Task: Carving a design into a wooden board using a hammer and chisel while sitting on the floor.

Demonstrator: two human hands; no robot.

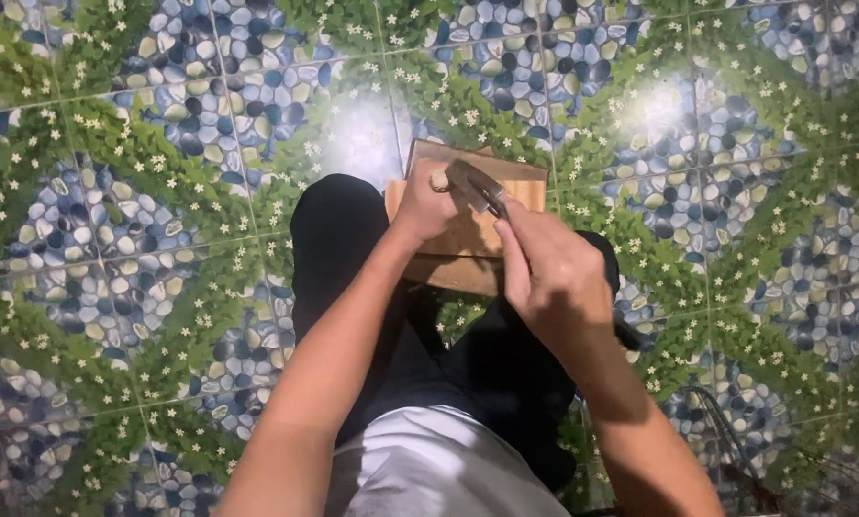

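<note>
Crosswise — knife (475, 187) in right hand (554, 273), blade up-left toward left hand (427, 206).

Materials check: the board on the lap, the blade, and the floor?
Board: looks like wood, matt tan-brown with flat plank faces.
Blade in the right hand: probably metal, dark grey with a dull sheen; the grip is hidden.
Floor: likely glazed ceramic tile, with grout lines, a printed pebble-and-leaf pattern and bright glare spots.

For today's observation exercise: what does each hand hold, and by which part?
Right hand holds a dark-bladed knife by its handle end. Left hand pinches a small pale round piece over the brown wooden board.
</note>
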